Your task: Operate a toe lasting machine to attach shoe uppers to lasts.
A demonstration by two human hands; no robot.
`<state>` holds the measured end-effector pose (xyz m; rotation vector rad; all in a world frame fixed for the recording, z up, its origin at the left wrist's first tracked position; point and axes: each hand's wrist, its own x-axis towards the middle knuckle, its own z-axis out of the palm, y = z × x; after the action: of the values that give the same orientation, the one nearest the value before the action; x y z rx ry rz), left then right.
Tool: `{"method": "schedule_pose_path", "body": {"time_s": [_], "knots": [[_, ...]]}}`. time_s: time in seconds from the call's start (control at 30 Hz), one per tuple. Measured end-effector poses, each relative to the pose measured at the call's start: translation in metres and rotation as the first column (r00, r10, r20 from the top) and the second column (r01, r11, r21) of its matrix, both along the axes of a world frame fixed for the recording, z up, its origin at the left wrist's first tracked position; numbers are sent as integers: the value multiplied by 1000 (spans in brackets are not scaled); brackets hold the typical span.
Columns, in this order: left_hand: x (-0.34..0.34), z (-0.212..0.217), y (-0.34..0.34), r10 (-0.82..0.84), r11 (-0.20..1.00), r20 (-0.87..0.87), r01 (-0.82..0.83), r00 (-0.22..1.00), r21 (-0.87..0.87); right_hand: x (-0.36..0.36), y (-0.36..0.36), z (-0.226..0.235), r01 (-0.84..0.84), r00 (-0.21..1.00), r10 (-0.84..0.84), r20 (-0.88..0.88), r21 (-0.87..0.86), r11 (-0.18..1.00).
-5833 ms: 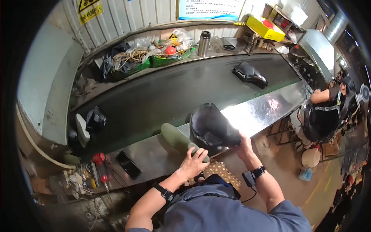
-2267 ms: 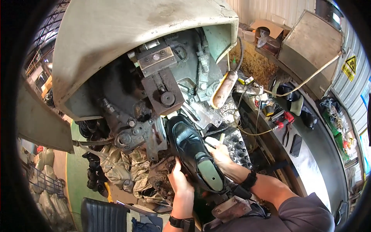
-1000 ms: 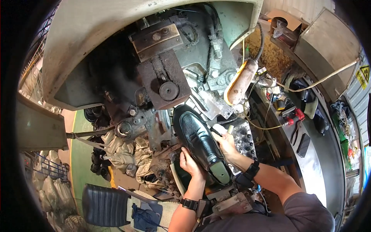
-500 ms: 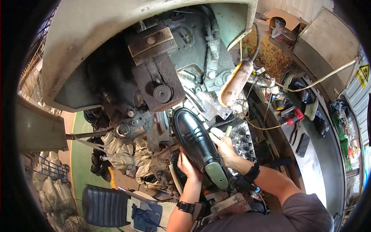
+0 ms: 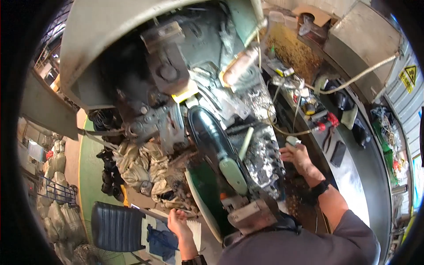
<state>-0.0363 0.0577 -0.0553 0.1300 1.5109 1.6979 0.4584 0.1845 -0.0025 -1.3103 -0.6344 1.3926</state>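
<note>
A black leather shoe sits toe-away in the machine, with a pale green last showing at its heel end. Apart from it, at the lower left, my left hand is loosely curled beside the chair, with nothing visible in it. To the right of the shoe, my right hand hangs over the machine's edge with its fingers apart. A small white piece is at one fingertip, seemingly a finger cover. Between shoe and right hand stands a pale green stick-like handle.
A machine hood arches overhead, with a pale padded lamp-like part hanging near the shoe. A bench on the right carries pliers and a black block. A black chair stands lower left.
Both hands have let go of the shoe: the left drew back down and left, the right moved away to the right. The shoe stays in the machine. The view has shifted a little.
</note>
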Motion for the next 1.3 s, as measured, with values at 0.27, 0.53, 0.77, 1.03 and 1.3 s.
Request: {"method": "schedule_pose_path", "body": {"time_s": [0.27, 0.53, 0.77, 1.03, 1.3], "knots": [[4, 50, 21, -138, 987, -124, 147, 983, 66, 8, -116, -5, 209, 978, -206, 37, -123, 970], [188, 156, 83, -347, 781, -315, 459, 883, 425, 78, -271, -21, 415, 896, -371, 246, -163, 895], [283, 156, 30, -630, 544, -512, 802, 584, 247, 116, -352, -55, 629, 770, -607, 194, -72, 774], [443, 61, -1, -664, -8, -712, 954, -228, -299, 204, -444, -108, 768, 595, -717, 363, 6, 640], [574, 100, -86, -104, -450, -530, 515, -841, -729, 280, -464, -123, 761, 292, -459, 839, 87, 642]]}}
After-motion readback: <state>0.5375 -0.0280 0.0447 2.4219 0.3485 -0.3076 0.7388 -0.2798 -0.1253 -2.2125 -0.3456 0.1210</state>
